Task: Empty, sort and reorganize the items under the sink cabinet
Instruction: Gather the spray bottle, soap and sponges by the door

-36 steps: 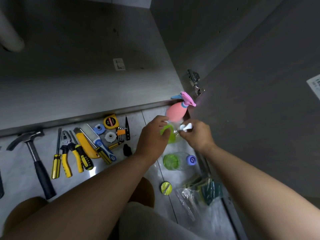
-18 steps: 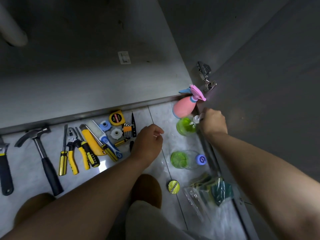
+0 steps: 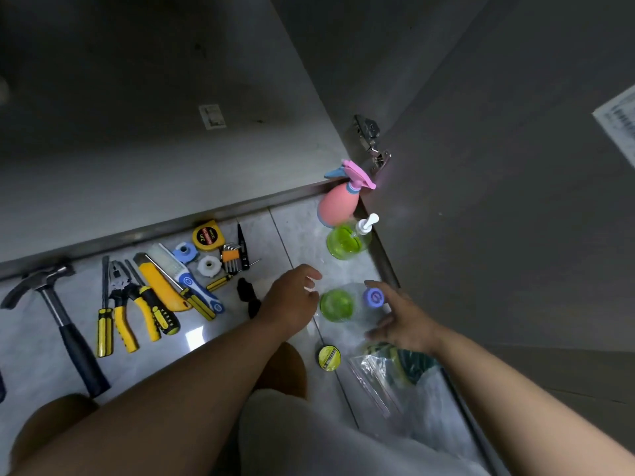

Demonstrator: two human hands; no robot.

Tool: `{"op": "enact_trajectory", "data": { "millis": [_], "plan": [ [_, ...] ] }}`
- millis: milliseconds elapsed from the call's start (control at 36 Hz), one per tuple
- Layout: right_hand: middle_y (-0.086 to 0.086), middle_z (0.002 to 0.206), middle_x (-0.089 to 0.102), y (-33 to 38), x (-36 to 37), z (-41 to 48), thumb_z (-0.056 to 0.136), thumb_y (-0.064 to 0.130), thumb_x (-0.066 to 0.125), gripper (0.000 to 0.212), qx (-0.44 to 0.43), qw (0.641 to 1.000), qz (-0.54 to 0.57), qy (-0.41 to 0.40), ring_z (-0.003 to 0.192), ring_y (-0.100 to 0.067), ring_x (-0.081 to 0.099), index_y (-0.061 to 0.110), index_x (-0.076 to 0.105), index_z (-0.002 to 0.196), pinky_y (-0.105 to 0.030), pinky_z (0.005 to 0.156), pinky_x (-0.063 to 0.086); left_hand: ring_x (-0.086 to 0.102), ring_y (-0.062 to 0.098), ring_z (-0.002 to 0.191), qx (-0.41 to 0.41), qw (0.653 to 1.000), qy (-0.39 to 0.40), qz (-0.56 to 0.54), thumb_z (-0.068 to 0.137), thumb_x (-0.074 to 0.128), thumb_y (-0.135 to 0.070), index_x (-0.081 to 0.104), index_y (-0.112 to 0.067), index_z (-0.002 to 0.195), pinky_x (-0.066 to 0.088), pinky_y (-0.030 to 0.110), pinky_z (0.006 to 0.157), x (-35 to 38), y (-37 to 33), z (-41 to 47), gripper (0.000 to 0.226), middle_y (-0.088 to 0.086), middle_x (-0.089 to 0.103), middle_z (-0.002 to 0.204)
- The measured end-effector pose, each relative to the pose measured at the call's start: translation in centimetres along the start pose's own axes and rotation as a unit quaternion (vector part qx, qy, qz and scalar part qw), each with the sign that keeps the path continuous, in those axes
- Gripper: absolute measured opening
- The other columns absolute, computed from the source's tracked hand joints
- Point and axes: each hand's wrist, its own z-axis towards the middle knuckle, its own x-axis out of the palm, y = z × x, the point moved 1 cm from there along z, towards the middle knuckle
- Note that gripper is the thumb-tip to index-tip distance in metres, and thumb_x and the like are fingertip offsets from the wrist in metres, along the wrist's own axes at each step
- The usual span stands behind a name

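Note:
On the tiled floor before the bare cabinet stand a pink spray bottle (image 3: 336,204) and, just nearer, a clear pump bottle of green liquid (image 3: 347,240). A second clear bottle with green liquid and a blue cap (image 3: 350,304) sits closer to me. My left hand (image 3: 292,298) hovers at its left with loosely curled fingers, holding nothing. My right hand (image 3: 400,319) is spread at its right side, fingers straight, by the blue cap; contact is unclear.
Tools lie in a row at left: hammer (image 3: 58,314), pliers (image 3: 127,304), screwdrivers, yellow utility knife (image 3: 158,283), tape measure (image 3: 208,235), hex keys. A yellow tape roll (image 3: 329,357) and a plastic bag of sponges (image 3: 395,369) lie near my knee. The open cabinet door (image 3: 498,201) stands at right.
My right hand let go of the pump bottle beside the pink sprayer and dropped back to the blue-capped bottle. My left hand moved right toward the same bottle.

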Motion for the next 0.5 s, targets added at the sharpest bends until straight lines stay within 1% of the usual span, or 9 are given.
{"op": "enact_trajectory", "data": {
  "millis": [28, 83, 139, 194, 250, 306, 333, 389, 500],
  "plan": [
    [-0.004, 0.131, 0.038, -0.4, 0.7, -0.2, 0.060, 0.025, 0.093, 0.100, -0.009, 0.998, 0.062, -0.012, 0.089, -0.028, 0.069, 0.046, 0.040, 0.143, -0.028, 0.072, 0.058, 0.063, 0.019, 0.103, 0.002, 1.000, 0.018, 0.007, 0.092, 0.061, -0.008, 0.062, -0.023, 0.123, 0.045, 0.020, 0.082, 0.2, 0.1, -0.1, 0.035, 0.003, 0.064, 0.114],
    [0.001, 0.131, 0.041, -0.6, 2.1, -0.3, 0.052, 0.044, 0.095, 0.100, -0.032, 0.987, 0.140, -0.065, 0.095, -0.022, 0.069, 0.051, 0.045, 0.138, -0.028, 0.075, 0.059, 0.062, 0.020, 0.110, 0.005, 0.998, 0.060, 0.033, 0.092, 0.064, -0.009, 0.054, -0.026, 0.137, 0.047, 0.023, 0.093, 0.7, 0.2, -0.4, 0.049, 0.004, 0.062, 0.124],
    [0.005, 0.126, 0.050, -0.3, 3.4, -0.3, 0.054, 0.053, 0.092, 0.087, -0.062, 0.978, 0.151, -0.127, 0.103, -0.008, 0.065, 0.052, 0.051, 0.131, -0.023, 0.083, 0.056, 0.058, 0.021, 0.121, 0.005, 0.994, 0.098, 0.054, 0.092, 0.065, -0.010, 0.045, -0.029, 0.147, 0.045, 0.028, 0.104, 1.2, 0.4, -0.6, 0.061, 0.005, 0.057, 0.136],
    [0.010, 0.117, 0.058, 0.2, 4.1, -0.1, 0.058, 0.053, 0.088, 0.067, -0.070, 0.972, 0.122, -0.189, 0.097, 0.001, 0.064, 0.053, 0.058, 0.119, -0.021, 0.083, 0.055, 0.054, 0.022, 0.128, 0.004, 0.991, 0.123, 0.059, 0.093, 0.065, -0.012, 0.037, -0.032, 0.153, 0.043, 0.031, 0.110, 1.6, 0.7, -0.7, 0.069, 0.005, 0.052, 0.143],
    [0.009, 0.109, 0.065, 0.8, 4.1, 0.6, 0.065, 0.046, 0.087, 0.056, -0.040, 0.965, 0.117, -0.232, 0.087, -0.002, 0.066, 0.042, 0.063, 0.117, -0.028, 0.080, 0.058, 0.052, 0.023, 0.130, 0.002, 0.991, 0.125, 0.057, 0.094, 0.064, -0.013, 0.035, -0.031, 0.154, 0.042, 0.032, 0.110, 1.9, 0.9, -0.6, 0.070, 0.005, 0.050, 0.147],
    [0.005, 0.106, 0.069, 1.5, 3.5, 1.4, 0.068, 0.049, 0.086, 0.056, 0.012, 0.958, 0.119, -0.261, 0.080, -0.009, 0.068, 0.030, 0.066, 0.117, -0.031, 0.078, 0.058, 0.054, 0.023, 0.128, -0.003, 0.992, 0.111, 0.058, 0.094, 0.064, -0.013, 0.037, -0.029, 0.153, 0.043, 0.031, 0.108, 1.9, 1.1, -0.4, 0.067, 0.005, 0.052, 0.144],
    [0.002, 0.105, 0.070, 1.9, 3.0, 1.8, 0.069, 0.051, 0.085, 0.056, 0.033, 0.955, 0.113, -0.272, 0.081, -0.014, 0.068, 0.027, 0.066, 0.116, -0.031, 0.078, 0.057, 0.056, 0.023, 0.126, -0.005, 0.993, 0.102, 0.062, 0.094, 0.064, -0.014, 0.039, -0.028, 0.151, 0.044, 0.029, 0.106, 1.9, 1.2, -0.2, 0.064, 0.006, 0.055, 0.142],
    [-0.002, 0.106, 0.070, 2.4, 2.1, 2.4, 0.072, 0.051, 0.082, 0.054, 0.057, 0.951, 0.097, -0.288, 0.091, -0.023, 0.068, 0.023, 0.065, 0.116, -0.032, 0.082, 0.055, 0.058, 0.023, 0.121, -0.009, 0.994, 0.086, 0.069, 0.094, 0.063, -0.014, 0.045, -0.025, 0.146, 0.044, 0.026, 0.101, 1.7, 1.5, -0.1, 0.057, 0.008, 0.058, 0.137],
    [-0.005, 0.111, 0.068, 3.1, 0.7, 3.1, 0.077, 0.042, 0.080, 0.045, 0.077, 0.935, 0.094, -0.334, 0.104, -0.030, 0.064, 0.022, 0.060, 0.113, -0.035, 0.087, 0.051, 0.059, 0.022, 0.119, -0.019, 0.994, 0.077, 0.070, 0.095, 0.062, -0.016, 0.052, -0.023, 0.140, 0.046, 0.028, 0.100, 1.2, 2.0, 0.1, 0.047, 0.007, 0.059, 0.134]
  ]
}}
